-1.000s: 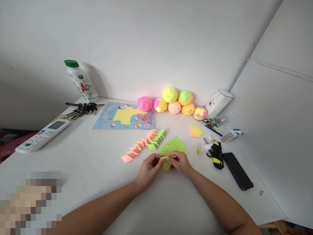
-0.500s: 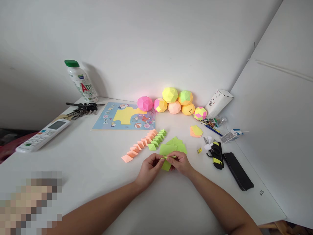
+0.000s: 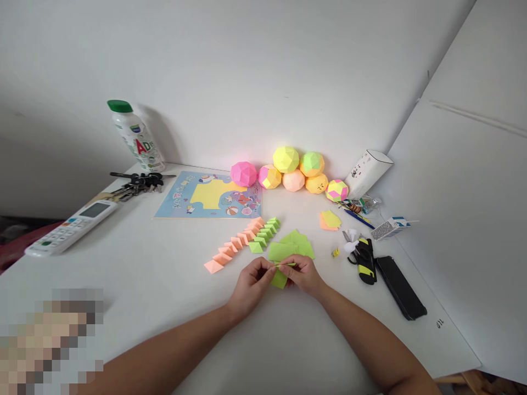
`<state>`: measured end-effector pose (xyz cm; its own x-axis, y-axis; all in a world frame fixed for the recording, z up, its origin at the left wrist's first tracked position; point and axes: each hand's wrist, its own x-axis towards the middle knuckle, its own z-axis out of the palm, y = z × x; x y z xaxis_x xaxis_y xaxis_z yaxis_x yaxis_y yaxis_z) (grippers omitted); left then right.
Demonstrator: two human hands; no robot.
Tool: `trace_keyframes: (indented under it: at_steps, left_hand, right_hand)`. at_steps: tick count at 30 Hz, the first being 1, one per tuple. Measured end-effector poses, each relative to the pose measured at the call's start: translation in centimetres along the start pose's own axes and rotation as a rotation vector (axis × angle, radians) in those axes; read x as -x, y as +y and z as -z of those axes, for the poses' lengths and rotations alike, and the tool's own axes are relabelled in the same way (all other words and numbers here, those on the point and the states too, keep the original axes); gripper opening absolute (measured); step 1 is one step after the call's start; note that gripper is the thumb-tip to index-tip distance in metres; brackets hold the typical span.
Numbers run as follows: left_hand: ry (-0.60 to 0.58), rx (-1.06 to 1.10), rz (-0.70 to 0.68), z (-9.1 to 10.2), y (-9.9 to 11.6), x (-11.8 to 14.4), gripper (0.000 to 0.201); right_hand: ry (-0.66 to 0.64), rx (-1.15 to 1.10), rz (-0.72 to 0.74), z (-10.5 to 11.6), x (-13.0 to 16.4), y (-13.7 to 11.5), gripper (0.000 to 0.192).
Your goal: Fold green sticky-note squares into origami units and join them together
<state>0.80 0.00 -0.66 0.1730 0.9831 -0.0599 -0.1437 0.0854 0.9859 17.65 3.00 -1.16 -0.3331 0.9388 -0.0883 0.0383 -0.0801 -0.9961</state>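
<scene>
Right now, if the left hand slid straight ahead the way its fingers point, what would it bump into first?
Probably the loose green paper sheets just beyond the green piece that the left hand and right hand pinch together. Depth is hard to judge here.

Bare forearms, no sleeves, unadorned wrists

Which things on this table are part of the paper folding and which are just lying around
In use: green paper piece in left hand and right hand; green sheets; folded units; paper balls.
Lying about: remote, keys, bottle, phone.
</scene>
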Motion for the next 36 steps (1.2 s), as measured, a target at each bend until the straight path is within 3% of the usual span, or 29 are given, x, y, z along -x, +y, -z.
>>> trace_keyframes:
  at_steps: [36]
  left_hand:
    - [-0.001,-0.056,0.006,0.12,0.0,0.02,0.022]
  right_hand:
    - [-0.035,-0.051,0.003,0.18,-0.18,-0.56,0.024]
